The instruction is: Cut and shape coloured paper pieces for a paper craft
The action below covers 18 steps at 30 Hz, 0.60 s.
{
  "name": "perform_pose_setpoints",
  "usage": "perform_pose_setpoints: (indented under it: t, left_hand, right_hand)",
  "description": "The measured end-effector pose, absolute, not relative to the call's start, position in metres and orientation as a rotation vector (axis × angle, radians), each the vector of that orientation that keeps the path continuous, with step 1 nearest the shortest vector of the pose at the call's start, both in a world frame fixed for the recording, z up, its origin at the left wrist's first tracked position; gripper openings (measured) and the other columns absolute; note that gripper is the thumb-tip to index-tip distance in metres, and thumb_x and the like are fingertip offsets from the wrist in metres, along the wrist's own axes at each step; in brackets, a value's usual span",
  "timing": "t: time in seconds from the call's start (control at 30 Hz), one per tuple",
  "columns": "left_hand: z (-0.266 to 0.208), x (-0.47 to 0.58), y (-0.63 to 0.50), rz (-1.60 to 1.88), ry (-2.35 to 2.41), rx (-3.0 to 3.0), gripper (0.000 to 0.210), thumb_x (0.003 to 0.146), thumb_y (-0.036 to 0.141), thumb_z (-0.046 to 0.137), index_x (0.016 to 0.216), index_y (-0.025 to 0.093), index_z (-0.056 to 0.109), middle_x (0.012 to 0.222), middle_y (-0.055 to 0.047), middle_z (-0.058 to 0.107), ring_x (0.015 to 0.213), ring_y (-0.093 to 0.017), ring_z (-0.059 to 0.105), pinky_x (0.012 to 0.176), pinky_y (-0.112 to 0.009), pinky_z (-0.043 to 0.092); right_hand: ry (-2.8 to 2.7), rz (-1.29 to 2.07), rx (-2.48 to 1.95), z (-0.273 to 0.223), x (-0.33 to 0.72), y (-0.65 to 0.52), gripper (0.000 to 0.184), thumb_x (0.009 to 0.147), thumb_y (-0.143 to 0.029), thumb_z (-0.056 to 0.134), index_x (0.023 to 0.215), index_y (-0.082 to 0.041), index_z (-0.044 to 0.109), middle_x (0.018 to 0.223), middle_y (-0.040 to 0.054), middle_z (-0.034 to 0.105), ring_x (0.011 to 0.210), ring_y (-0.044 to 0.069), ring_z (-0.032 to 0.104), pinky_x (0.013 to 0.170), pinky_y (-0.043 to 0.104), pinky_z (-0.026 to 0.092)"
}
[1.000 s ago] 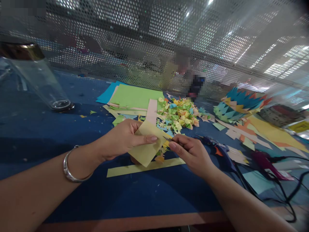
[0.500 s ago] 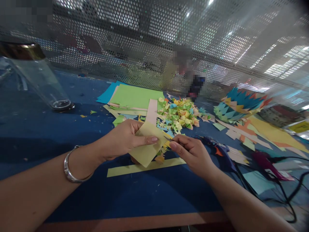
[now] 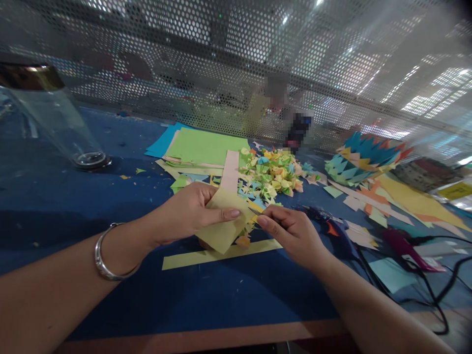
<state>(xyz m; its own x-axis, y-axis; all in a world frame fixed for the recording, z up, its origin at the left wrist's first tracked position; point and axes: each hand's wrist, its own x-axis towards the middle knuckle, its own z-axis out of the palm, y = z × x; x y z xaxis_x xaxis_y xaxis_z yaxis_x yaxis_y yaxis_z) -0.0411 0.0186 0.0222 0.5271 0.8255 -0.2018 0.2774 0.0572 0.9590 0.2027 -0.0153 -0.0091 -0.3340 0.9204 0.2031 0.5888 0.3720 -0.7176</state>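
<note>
My left hand (image 3: 191, 211), with a silver bangle on the wrist, grips a pale yellow square of paper (image 3: 223, 233) between its thumb on top and fingers underneath. My right hand (image 3: 289, 231) is closed around a small pointed metal tool (image 3: 254, 211). Its thin tip lies at the paper's right edge, while the rest is hidden in the fingers, so its kind is unclear. Below the paper a yellow paper strip (image 3: 180, 261) lies flat on the table. A pale pink strip (image 3: 230, 169) runs away behind the square.
Folded paper pieces (image 3: 276, 172) form a heap behind the hands, beside stacked coloured sheets (image 3: 210, 145). On the left stands a glass bottle (image 3: 62, 123). To the right are a blue glue gun (image 3: 341, 238), a purple corded tool (image 3: 409, 250), cables and a spiky paper bowl (image 3: 363, 162).
The view shifts very slightly. Both hands keep their hold, with the metal tip still at the paper's edge.
</note>
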Motion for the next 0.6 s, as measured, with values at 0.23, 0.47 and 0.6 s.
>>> perform_pose_setpoints:
  t: [0.23, 0.47, 0.6]
  left_hand:
    - [0.0180, -0.0407, 0.0171, 0.589, 0.988, 1.522, 0.030, 0.082, 0.046, 0.074, 0.087, 0.017, 0.074, 0.084, -0.005, 0.076, 0.068, -0.014, 0.066, 0.057, -0.020, 0.046]
    - [0.0183, -0.0386, 0.0162, 0.610, 0.973, 1.493, 0.026, 0.081, 0.043, 0.074, 0.084, 0.017, 0.075, 0.080, -0.004, 0.075, 0.066, -0.014, 0.066, 0.055, -0.021, 0.045]
    - [0.0171, -0.0382, 0.0151, 0.634, 0.987, 1.500, 0.027, 0.080, 0.043, 0.075, 0.081, 0.017, 0.075, 0.075, -0.002, 0.072, 0.063, -0.013, 0.063, 0.053, -0.020, 0.043]
  right_hand:
    - [-2.046, 0.711, -1.265, -0.0108, 0.2020, -0.0151, 0.042, 0.100, -0.050, 0.052, 0.070, -0.020, 0.053, 0.064, -0.0036, 0.043, 0.060, 0.010, 0.039, 0.057, 0.027, 0.030]
    - [-2.042, 0.710, -1.273, -0.0105, 0.2023, -0.0154, 0.042, 0.099, -0.049, 0.053, 0.070, -0.019, 0.054, 0.064, -0.0035, 0.044, 0.060, 0.010, 0.040, 0.057, 0.027, 0.031]
    - [-2.045, 0.705, -1.285, -0.0108, 0.2022, -0.0150, 0.042, 0.099, -0.050, 0.053, 0.070, -0.019, 0.054, 0.063, -0.0036, 0.044, 0.060, 0.010, 0.040, 0.057, 0.027, 0.030]
